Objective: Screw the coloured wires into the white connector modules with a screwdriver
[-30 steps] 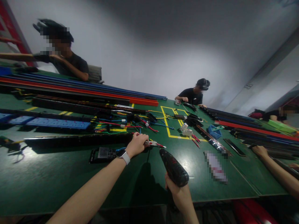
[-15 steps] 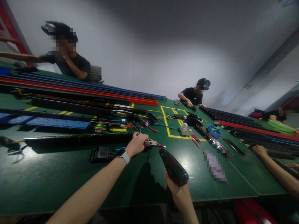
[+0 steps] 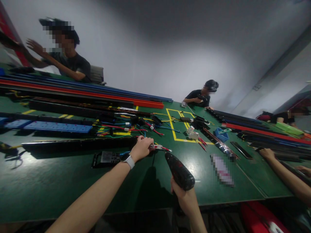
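My left hand (image 3: pixel 142 149) is closed round a small white circuit breaker (image 3: pixel 156 147) with a red mark on it. A short red wire (image 3: pixel 166 149) ending in a metal lug sticks out of its right side. In my right hand (image 3: pixel 186 197) is a black power screwdriver (image 3: pixel 179 171), gripped by the handle. Its nose points up and left, close to the lug; whether the bit touches anything I cannot tell. A long black strip housing (image 3: pixel 80 145) ends beside my left hand. A black plate-like part (image 3: pixel 108 158) lies behind my left wrist.
Blue socket strips (image 3: pixel 58 126) and loose wires (image 3: pixel 126 127) lie beyond. Farther back are long orange profiles (image 3: pixel 150 104). White breakers (image 3: pixel 191 132) and a blue basket (image 3: pixel 221 134) are right of centre. A co-worker's arm (image 3: pixel 279 165) reaches in from the right; other people sit across.
My hands, the breaker and the screwdriver keep nearly the same positions, with a slight view shift. The person at far left has raised a hand; the person across now holds a dark tool higher.
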### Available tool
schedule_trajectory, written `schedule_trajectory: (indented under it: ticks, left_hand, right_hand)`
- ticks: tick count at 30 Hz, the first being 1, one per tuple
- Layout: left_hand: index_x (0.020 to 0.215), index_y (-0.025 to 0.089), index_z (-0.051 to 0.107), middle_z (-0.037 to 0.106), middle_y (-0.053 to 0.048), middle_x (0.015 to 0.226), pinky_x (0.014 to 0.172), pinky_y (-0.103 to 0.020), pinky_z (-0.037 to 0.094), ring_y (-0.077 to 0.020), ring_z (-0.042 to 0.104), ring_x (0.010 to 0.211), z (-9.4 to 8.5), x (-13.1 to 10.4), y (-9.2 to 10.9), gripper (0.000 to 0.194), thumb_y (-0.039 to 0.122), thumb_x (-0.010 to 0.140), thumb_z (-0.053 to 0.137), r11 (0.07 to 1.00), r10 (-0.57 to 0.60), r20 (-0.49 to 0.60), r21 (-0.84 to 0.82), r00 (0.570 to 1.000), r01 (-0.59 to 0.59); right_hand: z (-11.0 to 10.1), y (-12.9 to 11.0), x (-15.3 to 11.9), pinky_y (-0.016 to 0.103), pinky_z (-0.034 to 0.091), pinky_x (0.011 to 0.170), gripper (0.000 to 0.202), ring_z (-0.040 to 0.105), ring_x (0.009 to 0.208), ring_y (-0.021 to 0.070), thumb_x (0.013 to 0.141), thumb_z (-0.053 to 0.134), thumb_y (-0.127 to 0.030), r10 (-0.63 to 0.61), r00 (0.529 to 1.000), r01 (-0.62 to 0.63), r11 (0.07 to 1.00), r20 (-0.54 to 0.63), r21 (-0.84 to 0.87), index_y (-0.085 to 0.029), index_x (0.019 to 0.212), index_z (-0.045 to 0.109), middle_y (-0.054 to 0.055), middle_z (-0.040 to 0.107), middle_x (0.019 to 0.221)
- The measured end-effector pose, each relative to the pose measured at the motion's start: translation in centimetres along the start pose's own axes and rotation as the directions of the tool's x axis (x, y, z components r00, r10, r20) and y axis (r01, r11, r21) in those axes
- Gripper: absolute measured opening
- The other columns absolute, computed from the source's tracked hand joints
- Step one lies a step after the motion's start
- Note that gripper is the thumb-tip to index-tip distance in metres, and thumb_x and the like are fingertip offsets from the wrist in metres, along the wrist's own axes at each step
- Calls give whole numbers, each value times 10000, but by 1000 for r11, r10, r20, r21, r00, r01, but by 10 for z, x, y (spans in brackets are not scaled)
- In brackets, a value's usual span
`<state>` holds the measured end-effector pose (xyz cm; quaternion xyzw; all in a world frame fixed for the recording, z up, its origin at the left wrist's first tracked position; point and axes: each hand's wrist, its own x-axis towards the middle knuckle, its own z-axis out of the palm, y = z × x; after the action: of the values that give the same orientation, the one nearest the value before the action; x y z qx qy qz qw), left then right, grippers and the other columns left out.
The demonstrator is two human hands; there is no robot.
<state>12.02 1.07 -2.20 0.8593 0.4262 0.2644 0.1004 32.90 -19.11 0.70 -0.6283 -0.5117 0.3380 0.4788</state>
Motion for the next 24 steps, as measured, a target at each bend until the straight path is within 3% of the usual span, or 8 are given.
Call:
schedule_trajectory:
  ticks: [24]
  left_hand:
    - [946,238,604,674,-32,967,1059,-477,268,-234,588,951,0,0,0,74,305,913,606,1000,-11,-2,-9,1000,11]
  right_hand:
    - [-4,-11,0,310,451,615,352,555,578,184,796,655,-531,47,998,-47,999,50,3,-200,684,615,2,577,575]
